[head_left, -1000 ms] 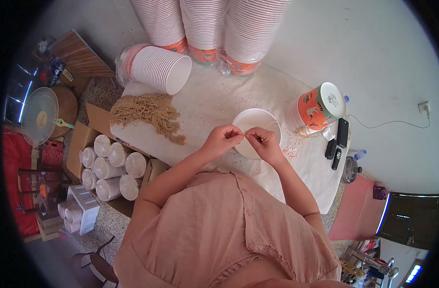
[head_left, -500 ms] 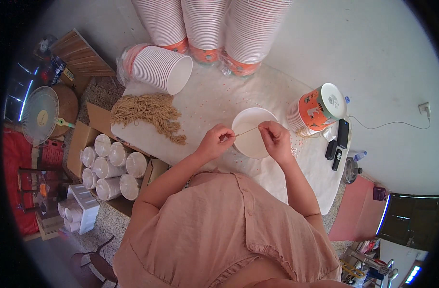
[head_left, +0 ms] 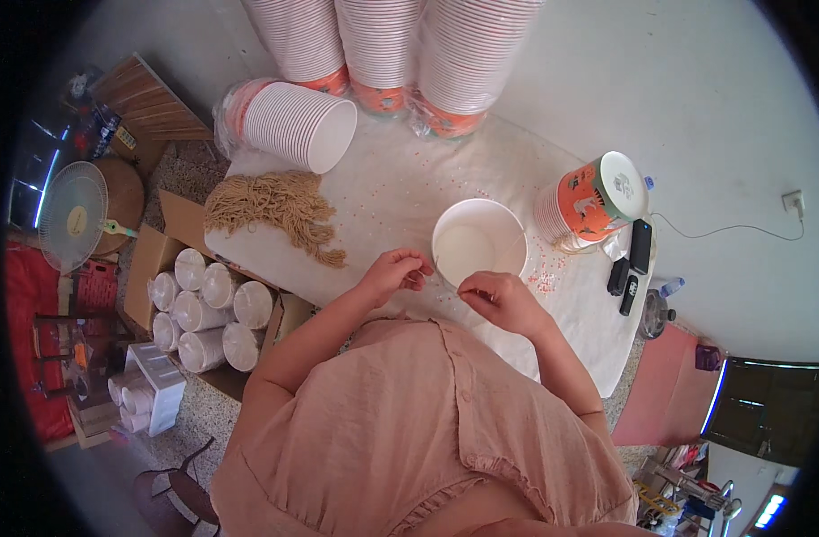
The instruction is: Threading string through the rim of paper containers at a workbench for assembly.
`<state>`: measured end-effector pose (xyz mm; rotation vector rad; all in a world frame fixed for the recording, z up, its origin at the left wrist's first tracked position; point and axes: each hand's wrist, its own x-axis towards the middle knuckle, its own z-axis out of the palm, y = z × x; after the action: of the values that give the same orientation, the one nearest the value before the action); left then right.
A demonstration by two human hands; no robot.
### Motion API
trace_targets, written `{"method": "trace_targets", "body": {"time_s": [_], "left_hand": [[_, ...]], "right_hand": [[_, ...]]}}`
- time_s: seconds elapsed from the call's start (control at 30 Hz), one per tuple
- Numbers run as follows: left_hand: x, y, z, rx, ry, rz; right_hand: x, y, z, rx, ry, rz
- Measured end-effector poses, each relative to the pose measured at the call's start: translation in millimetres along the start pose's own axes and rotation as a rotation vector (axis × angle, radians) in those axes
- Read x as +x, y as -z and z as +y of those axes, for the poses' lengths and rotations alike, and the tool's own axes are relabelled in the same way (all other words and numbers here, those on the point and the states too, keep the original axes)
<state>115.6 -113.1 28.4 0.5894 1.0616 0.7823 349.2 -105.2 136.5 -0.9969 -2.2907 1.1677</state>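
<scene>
A white paper bucket point(head_left: 477, 213) stands on the covered table in front of me, its mouth tipped a little toward me. At its near left rim my left hand point(head_left: 399, 275) pinches a thin cord that shows only faintly by the fingertips. Against the near rim, my right hand point(head_left: 505, 301) is closed in a pinch with the knuckles turned up. A faint stretch of the cord seems to run between the two hands, though most of it is too thin to follow. Left of the hands lies a bundle of tan cords point(head_left: 280, 210).
Tall stacks of white buckets point(head_left: 378, 45) rise at the back, with another stack point(head_left: 298, 123) on its side. An orange printed bucket stack point(head_left: 588, 201) and black devices point(head_left: 640, 246) are at right. A carton of wrapped white rolls point(head_left: 221, 286) sits at left. Small pinkish bits point(head_left: 544, 280) litter the table.
My hands have come down from above the bucket's mouth to its near rim, the right one moving toward me and leftward. The cord no longer stretches visibly across the bucket's opening.
</scene>
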Motion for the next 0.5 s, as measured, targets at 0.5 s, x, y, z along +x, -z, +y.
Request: {"method": "trace_targets", "body": {"time_s": [0.5], "left_hand": [[-3, -22, -6, 0.086, 0.043, -0.057]], "right_hand": [[-14, -26, 11, -0.111, -0.157, -0.146]]}}
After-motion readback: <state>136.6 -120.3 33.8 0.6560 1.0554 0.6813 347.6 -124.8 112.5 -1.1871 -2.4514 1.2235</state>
